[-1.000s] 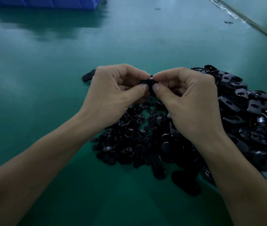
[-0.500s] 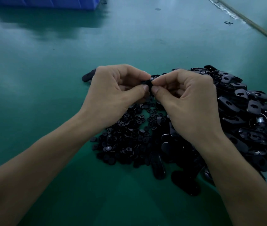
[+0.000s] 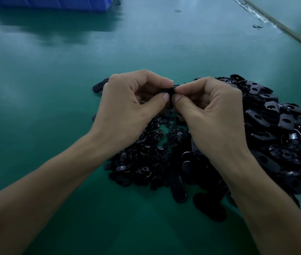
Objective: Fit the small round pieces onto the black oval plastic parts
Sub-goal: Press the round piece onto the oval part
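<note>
Both hands meet above the middle of the green table. My left hand (image 3: 131, 105) and my right hand (image 3: 212, 115) pinch one black oval plastic part (image 3: 169, 90) between thumbs and forefingers; most of it is hidden by the fingertips. Whether a small round piece sits on it cannot be seen. Below the hands lies a heap of small round black pieces (image 3: 146, 155). A bigger pile of black oval parts (image 3: 278, 126) spreads to the right.
A blue plastic crate (image 3: 50, 2) stands at the far left edge of the table. A few loose oval parts (image 3: 178, 188) lie near the front of the heap, and one oval part (image 3: 98, 86) behind my left hand. The table's right edge (image 3: 282, 28) runs diagonally.
The hands have stayed in place; the fingertips have closed tighter together over the held part, which now shows less between them.
</note>
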`<state>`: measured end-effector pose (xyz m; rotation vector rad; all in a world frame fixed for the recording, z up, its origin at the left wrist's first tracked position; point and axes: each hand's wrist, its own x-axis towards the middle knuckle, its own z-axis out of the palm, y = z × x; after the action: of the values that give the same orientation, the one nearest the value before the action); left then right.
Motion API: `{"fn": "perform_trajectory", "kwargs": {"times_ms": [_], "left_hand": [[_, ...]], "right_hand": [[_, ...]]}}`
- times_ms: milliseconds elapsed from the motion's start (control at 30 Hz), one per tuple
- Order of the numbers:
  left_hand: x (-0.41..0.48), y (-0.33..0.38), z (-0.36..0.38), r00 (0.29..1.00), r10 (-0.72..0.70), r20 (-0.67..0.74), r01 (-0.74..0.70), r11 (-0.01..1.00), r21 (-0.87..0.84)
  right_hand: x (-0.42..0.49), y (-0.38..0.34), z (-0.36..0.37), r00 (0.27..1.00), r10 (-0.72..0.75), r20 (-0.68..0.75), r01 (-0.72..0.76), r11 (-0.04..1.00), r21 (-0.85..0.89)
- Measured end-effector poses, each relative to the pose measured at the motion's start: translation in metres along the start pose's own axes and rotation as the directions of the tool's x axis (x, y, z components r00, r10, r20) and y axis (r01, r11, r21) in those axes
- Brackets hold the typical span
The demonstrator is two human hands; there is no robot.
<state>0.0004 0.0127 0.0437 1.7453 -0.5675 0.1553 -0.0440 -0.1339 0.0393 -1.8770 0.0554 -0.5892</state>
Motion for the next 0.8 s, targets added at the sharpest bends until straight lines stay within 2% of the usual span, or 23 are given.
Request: {"fn": "perform_trajectory", "kwargs": {"times_ms": [100,233,333,567,800], "left_hand": [[-0.0005,-0.0012,0.0012,1.0,0.005,-0.013,-0.004,0.999,0.049],[-0.0002,-0.004,0.0022,0.999,-0.035,-0.001,0.035,0.998,0.051],[-0.0004,-0.0038,0.0022,0.999,-0.036,0.016,0.036,0.999,0.041],[0.0007,-0.0016,-0.0006,0.997,-0.052,0.049,0.053,0.998,-0.015],[0.0028,-0.0019,-0.0017,0.995,-0.075,0.066,0.078,0.995,-0.056]], "right_hand": [[-0.0007,0.0005,0.0004,1.0,-0.011,0.023,0.01,1.0,0.018],[-0.0046,-0.0004,0.0037,0.995,-0.1,0.029,0.102,0.989,-0.104],[-0.0039,0.0006,0.003,0.995,-0.104,-0.008,0.101,0.984,-0.145],[-0.0017,-0.0007,-0.0003,0.997,-0.075,-0.009,0.074,0.99,-0.121],[-0.0023,0.0008,-0.0002,0.993,-0.114,0.021,0.116,0.987,-0.109]]}}
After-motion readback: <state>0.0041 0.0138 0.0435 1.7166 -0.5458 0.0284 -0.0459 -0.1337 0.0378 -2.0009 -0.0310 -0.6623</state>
